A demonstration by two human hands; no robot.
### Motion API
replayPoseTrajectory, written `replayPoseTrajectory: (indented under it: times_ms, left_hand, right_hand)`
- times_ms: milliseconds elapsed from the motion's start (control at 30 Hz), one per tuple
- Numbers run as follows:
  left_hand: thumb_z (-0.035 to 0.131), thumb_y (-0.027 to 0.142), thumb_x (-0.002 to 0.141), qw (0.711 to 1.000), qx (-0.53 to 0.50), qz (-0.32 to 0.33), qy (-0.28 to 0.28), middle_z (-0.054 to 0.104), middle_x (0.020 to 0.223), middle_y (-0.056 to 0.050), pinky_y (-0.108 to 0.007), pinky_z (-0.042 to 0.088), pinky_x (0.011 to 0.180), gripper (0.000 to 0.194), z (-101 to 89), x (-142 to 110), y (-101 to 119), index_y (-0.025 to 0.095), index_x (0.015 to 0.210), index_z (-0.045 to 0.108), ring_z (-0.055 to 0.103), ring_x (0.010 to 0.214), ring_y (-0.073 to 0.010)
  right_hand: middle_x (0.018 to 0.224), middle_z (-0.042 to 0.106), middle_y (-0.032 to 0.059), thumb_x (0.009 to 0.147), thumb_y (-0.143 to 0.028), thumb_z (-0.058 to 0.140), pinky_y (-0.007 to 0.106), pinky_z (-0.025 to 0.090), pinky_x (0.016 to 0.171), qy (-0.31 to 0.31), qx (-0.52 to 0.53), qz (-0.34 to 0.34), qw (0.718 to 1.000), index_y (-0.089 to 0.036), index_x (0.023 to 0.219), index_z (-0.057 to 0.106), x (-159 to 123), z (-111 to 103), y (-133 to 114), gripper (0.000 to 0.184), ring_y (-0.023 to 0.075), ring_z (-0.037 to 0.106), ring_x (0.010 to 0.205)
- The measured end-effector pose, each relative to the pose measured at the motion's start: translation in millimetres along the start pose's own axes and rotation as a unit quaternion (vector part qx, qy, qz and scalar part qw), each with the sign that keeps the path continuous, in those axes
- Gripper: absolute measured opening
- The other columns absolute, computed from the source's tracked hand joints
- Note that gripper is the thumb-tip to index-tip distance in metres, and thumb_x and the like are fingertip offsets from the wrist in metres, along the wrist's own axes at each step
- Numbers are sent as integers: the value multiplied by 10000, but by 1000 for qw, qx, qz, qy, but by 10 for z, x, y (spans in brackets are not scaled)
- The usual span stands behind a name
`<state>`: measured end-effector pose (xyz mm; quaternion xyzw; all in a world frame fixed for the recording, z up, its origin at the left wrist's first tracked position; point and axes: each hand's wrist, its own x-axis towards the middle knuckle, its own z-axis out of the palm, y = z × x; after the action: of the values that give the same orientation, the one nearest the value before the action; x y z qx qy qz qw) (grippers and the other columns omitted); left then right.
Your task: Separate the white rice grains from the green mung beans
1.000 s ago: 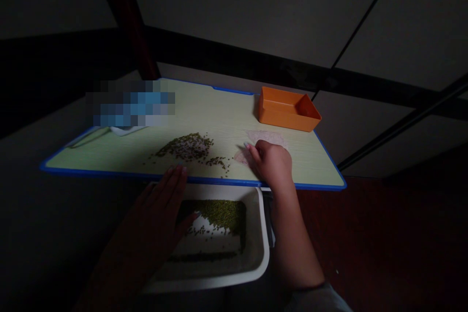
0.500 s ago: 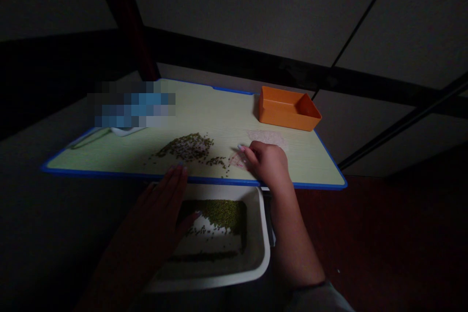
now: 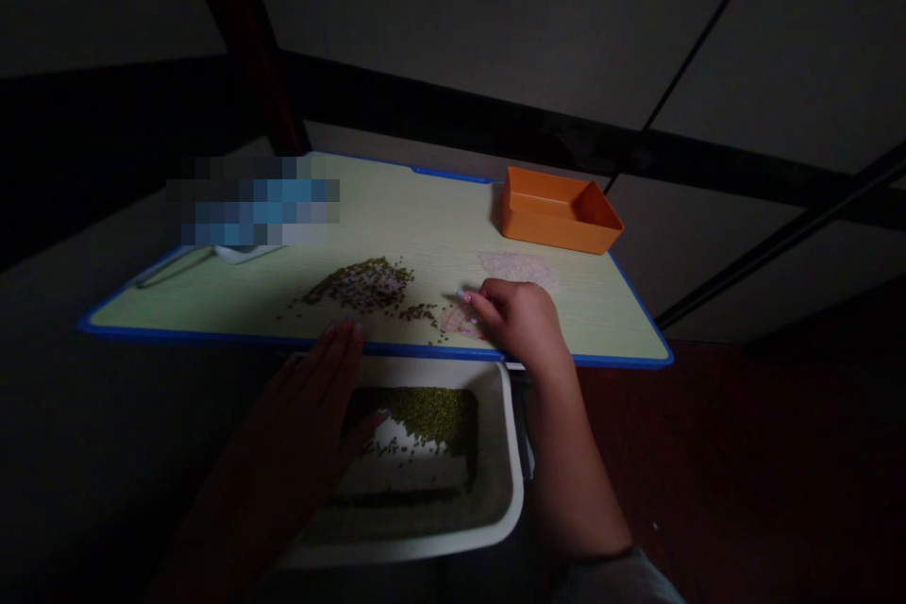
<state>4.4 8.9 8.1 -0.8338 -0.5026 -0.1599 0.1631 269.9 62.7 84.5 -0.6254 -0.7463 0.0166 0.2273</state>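
My right hand [image 3: 520, 316] hovers low over or rests on the pale tabletop [image 3: 425, 226], fingers curled in and thumb pointing left; whatever it may pinch is hidden. Just beyond it lies a thin patch of whitish grains [image 3: 520, 266], and a pinkish printed mark [image 3: 460, 319] shows beside the thumb. To its left spreads a heap of green beans [image 3: 360, 283] with whitish grains among them. My left hand [image 3: 315, 387] lies stretched out at the table's blue front edge, above a white basin [image 3: 514, 491]. Inside the basin are many green beans [image 3: 439, 415].
An orange open box [image 3: 556, 228] stands at the back right of the table. A blurred-out blue and white item [image 3: 261, 208] sits at the left side. Behind the table is a panelled wall [image 3: 453, 38]; dark reddish floor [image 3: 708, 472] shows at right.
My right hand has shifted very slightly, its thumb tip a little lower and to the left. My left hand stays in place.
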Motion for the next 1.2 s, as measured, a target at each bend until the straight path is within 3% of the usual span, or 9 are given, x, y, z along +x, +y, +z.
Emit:
replayPoseTrajectory:
  times_ms: [300, 500, 733, 933, 1200]
  left_hand:
    - [363, 561, 864, 999, -11, -10, -47, 289, 1566, -163, -488, 307, 1126, 815, -58, 25, 22, 140, 1494, 60, 280, 1446, -291]
    - [337, 565, 871, 1000, 19, 21, -3, 357, 1528, -176, -470, 383, 1071, 803, -55, 16, 17, 105, 1487, 105, 355, 1408, -294]
    - [370, 568, 863, 999, 30, 15, -7, 379, 1519, -172, -444, 391, 1074, 811, -87, 1, 33, 112, 1487, 121, 376, 1398, -278]
    - [309, 601, 868, 1000, -12, 2, -3, 351, 1535, -173, -489, 369, 1087, 801, -10, 4, -1, 147, 1493, 99, 363, 1404, -299]
    - [332, 561, 872, 1000, 4, 4, -12, 332, 1542, -172, -472, 369, 1096, 802, -37, 9, 22, 142, 1495, 51, 334, 1421, -286]
  right_hand:
    - [599, 605, 16, 920, -472, 487, 277, 237, 553, -3, 12, 5, 1000, -207, 693, 649, -45, -50, 19, 384, 120, 473, 555]
    - [572, 590, 5, 912, -455, 504, 273, 223, 540, -41, 59, 0, 997, -199, 664, 632, -80, -73, 21, 379, 106, 465, 526]
    - [574, 598, 23, 905, -452, 502, 274, 195, 526, -5, -1, 39, 999, -202, 670, 638, -43, -6, 38, 370, 123, 463, 527]
    - [614, 630, 31, 924, -474, 470, 280, 211, 539, -4, -19, 15, 1000, -218, 686, 651, 11, 33, -4, 393, 134, 505, 569]
    - [587, 599, 11, 911, -455, 511, 275, 245, 553, -23, 38, 3, 999, -212, 680, 655, -8, 10, -10, 365, 123, 507, 562]
